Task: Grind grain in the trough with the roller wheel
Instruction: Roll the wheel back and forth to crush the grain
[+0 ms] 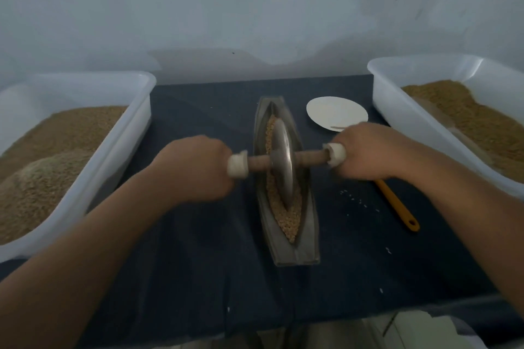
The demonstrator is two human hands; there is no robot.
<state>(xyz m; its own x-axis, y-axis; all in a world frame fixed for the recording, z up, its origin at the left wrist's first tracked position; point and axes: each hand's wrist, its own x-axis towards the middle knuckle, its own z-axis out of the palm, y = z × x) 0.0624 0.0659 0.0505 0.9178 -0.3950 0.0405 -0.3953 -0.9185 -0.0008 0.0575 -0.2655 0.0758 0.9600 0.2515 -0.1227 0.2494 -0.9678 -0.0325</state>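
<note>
Dark blue cloth (198,263) spread over table. Boat-shaped metal trough (295,252) laid at centre, grain (289,221) inside. Roller wheel (280,156) stood upright in grain; axle ends gripped by left hand (195,167) and right hand (365,153). White plate (334,113) seen at 1 o'clock from trough, orange handle (397,207) at 4 o'clock.

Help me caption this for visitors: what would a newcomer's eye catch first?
First, the metal wheel standing in the trough of grain at centre, its axle gripped by the left hand and right hand. Then the left tub and right tub, heaped with grain, flanking the dark cloth.
</note>
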